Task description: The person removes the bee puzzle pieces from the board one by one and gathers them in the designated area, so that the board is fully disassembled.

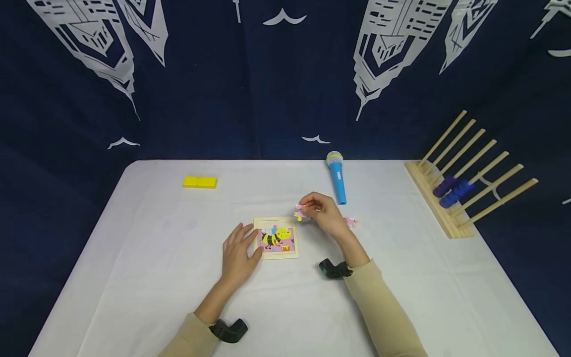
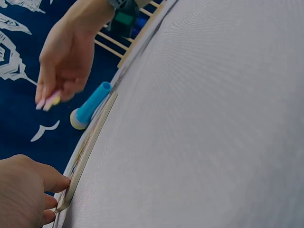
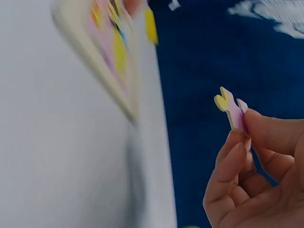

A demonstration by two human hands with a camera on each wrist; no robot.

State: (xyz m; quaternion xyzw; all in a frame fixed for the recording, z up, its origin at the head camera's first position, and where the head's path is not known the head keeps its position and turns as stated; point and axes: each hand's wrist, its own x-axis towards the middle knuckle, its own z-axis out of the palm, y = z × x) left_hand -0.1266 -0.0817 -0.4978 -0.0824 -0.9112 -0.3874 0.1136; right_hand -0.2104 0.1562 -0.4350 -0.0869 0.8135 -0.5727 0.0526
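Observation:
A wooden-framed jigsaw puzzle (image 1: 275, 257) with a bee picture lies on the white table. At its left edge rests my left hand (image 1: 238, 255), fingers spread, with thumb and fingertips touching the frame; the left wrist view shows this frame (image 2: 90, 145) edge-on. Just above and right of the puzzle, my right hand (image 1: 324, 214) pinches a pink and yellow puzzle piece (image 3: 232, 110) between thumb and fingers, raised off the table in the right wrist view. Another pink puzzle piece (image 1: 351, 221) lies on the table beside the right wrist, partly hidden by it.
Behind the right hand lies a blue toy microphone (image 1: 338, 181). Yellow blocks (image 1: 199, 182) sit at the back left. At the right edge stands a wooden peg rack (image 1: 439, 208) with purple and blue rings on its pegs. A dark blue patterned curtain (image 1: 250, 89) hangs behind the table.

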